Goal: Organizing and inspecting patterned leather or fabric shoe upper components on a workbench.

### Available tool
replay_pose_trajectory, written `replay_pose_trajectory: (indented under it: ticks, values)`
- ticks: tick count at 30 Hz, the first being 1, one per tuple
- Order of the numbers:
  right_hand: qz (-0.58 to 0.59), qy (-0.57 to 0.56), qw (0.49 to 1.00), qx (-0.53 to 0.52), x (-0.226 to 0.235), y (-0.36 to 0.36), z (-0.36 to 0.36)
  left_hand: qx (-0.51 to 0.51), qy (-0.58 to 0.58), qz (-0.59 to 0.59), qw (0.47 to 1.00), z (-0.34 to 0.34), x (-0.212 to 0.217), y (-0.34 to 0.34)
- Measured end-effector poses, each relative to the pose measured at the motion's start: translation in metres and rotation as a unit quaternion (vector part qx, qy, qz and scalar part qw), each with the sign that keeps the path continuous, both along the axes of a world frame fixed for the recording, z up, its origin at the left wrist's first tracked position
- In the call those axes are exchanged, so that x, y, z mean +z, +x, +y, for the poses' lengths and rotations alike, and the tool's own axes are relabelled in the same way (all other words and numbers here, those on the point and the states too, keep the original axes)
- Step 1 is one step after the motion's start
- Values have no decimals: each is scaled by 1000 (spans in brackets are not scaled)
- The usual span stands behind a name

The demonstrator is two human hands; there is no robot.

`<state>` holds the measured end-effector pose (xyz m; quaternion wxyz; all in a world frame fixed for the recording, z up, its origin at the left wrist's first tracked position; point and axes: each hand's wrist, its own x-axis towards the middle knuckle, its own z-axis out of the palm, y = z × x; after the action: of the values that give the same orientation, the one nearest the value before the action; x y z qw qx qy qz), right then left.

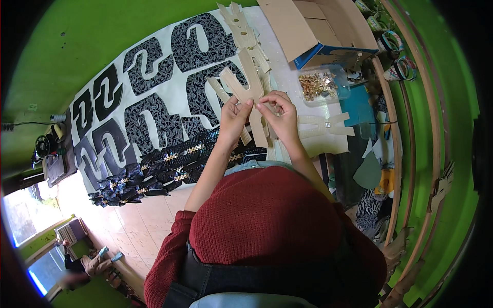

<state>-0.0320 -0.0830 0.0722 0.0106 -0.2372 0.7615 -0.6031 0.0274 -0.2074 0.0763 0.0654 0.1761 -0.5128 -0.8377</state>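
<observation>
Both hands are raised over the table around a beige X-shaped strap piece (250, 77), which looks like a sandal upper. My left hand (235, 119) grips its middle from the left, thumb pressed on the surface. From the right, my right hand (280, 115) pinches thumb and fingertips together at the same spot. Whatever small item may sit between those right fingertips is too small to make out. Beyond the hands lies an overlapping row of similar beige strap pieces (237, 23) with small shiny ornaments. Another beige strap piece (313, 126) with a silvery ornament rests to the right.
A clear plastic container (339, 91) of gold-coloured ornaments (317, 86) stands right of my hands, below an open cardboard box (328, 25). Black patterned cut pieces (199, 38) cover the left, with black straps (154, 172) bearing gold buckles nearer. A person (92, 264) is at lower left.
</observation>
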Motion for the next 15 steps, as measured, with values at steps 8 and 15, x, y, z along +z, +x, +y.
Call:
replay_pose_trajectory:
  ticks: [8,15]
  values:
    - [-308,-213,926,49,-2,2,-1,10,-61,32,998,4,2,0]
    - [-389,-224,893,35,-9,2,1,17,-101,39,994,6,1,2]
